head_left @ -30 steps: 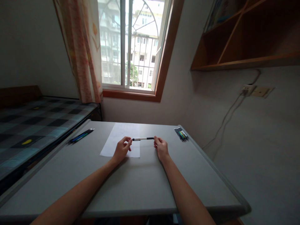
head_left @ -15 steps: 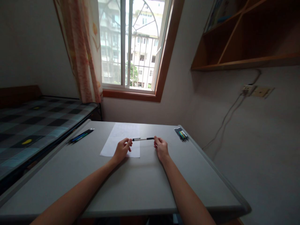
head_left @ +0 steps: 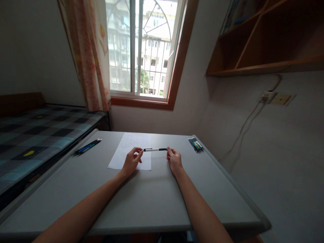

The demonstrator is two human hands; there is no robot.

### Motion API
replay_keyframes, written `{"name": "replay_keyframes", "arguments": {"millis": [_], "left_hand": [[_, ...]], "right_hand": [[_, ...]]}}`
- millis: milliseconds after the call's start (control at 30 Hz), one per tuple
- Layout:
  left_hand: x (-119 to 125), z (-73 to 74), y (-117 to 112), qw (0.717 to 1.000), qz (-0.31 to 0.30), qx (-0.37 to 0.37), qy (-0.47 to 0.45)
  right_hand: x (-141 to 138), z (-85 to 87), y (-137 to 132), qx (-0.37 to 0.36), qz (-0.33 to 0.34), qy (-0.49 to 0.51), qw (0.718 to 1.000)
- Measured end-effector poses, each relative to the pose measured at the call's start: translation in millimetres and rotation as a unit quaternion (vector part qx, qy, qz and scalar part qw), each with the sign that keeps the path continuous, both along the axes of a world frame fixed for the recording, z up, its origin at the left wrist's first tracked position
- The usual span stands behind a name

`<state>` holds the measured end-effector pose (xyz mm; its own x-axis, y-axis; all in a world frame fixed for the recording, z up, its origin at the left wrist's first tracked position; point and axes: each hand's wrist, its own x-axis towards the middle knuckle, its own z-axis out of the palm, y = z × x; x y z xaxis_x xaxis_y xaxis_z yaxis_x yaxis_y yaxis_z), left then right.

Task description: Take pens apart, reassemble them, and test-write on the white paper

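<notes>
A black and white pen (head_left: 155, 149) is held level above the grey desk (head_left: 141, 199), between my two hands. My left hand (head_left: 131, 161) pinches its left end with thumb and fingertips. My right hand (head_left: 173, 159) grips the dark right end, fingers closed round it. A white sheet of paper (head_left: 129, 148) lies on the desk under and behind my left hand.
Two or three pens (head_left: 87, 146) lie near the desk's left edge, and several more pens (head_left: 195, 144) sit at the far right corner. A bed with a checked cover (head_left: 32, 131) stands to the left. A window (head_left: 141, 47), a wooden shelf (head_left: 263, 40) and a wall socket (head_left: 268, 97) are behind.
Almost nothing has moved. Both hands keep holding the pen by its ends in the same place; my left fingers have shifted slightly on the tip.
</notes>
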<state>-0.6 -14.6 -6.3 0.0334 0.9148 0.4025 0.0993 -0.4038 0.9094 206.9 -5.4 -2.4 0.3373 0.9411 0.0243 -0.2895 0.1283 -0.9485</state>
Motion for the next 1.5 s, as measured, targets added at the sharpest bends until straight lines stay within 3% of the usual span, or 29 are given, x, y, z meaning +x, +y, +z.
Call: {"name": "replay_keyframes", "arguments": {"millis": [1500], "left_hand": [[-1.6, -1.3, 0.9, 0.999, 0.003, -0.007, 0.039]], "right_hand": [[-1.9, 2.7, -2.2, -0.004, 0.007, -0.002, 1.0]]}}
